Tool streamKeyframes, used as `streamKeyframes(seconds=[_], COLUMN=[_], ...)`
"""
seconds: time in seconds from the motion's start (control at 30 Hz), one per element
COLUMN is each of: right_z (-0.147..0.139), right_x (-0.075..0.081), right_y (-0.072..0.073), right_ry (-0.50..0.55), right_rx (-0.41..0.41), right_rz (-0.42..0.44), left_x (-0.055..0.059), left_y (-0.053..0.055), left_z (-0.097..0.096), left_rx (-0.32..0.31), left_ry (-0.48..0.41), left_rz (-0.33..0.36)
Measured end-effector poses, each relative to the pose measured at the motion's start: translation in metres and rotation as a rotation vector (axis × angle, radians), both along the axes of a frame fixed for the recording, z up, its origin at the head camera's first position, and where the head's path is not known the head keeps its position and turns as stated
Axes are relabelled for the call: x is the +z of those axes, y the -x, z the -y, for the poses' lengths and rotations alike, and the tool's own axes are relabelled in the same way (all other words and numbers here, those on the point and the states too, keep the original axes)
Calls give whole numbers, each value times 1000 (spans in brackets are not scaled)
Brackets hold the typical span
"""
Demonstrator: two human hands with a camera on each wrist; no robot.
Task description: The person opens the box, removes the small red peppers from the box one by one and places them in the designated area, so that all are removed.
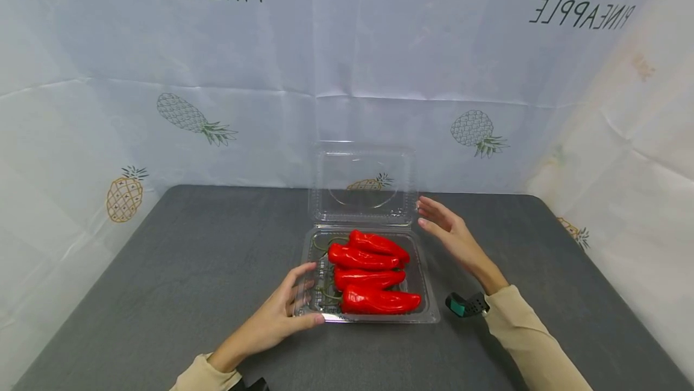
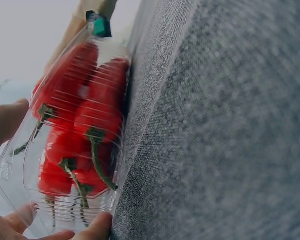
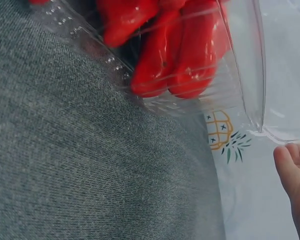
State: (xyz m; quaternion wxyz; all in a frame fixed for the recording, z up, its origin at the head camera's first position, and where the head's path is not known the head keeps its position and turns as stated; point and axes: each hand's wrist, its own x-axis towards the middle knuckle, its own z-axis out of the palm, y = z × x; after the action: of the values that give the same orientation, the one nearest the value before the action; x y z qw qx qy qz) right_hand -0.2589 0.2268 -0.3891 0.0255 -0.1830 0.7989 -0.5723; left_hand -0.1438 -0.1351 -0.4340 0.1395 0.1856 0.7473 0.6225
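Note:
A clear plastic clamshell container [image 1: 428, 309] sits on the table with its lid [image 1: 317, 198] raised at the back. Several red peppers [image 1: 374, 258] lie side by side in the base, their green stems [image 2: 97, 160] toward the left. My left hand [image 1: 273, 319] holds the base at its left front corner, thumb at the front and fingers along the left wall. To the right of the lid is my right hand [image 1: 452, 234], fingers extended and nothing held. Its fingertips [image 3: 282, 155] are close to the lid's edge; whether they touch it I cannot tell.
A dark grey cloth-covered table [image 1: 217, 246] lies under the container. Behind it hangs a white curtain [image 1: 358, 65] printed with pineapples and lettering. A dark wrist strap with a green part [image 1: 459, 305] is on the right wrist.

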Motion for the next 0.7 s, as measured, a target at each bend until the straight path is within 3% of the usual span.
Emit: streamKeyframes(seconds=[0.37,0.7], right_z=[-4,1], right_x=[-6,-1], right_y=[3,-11], right_ry=[-43,-146], right_rx=[-7,28], right_rz=[64,42], left_x=[0,2], left_y=[-2,-4], left_z=[-3,-3], left_rx=[-16,-27], left_ry=[4,-2], left_rz=[-38,-59])
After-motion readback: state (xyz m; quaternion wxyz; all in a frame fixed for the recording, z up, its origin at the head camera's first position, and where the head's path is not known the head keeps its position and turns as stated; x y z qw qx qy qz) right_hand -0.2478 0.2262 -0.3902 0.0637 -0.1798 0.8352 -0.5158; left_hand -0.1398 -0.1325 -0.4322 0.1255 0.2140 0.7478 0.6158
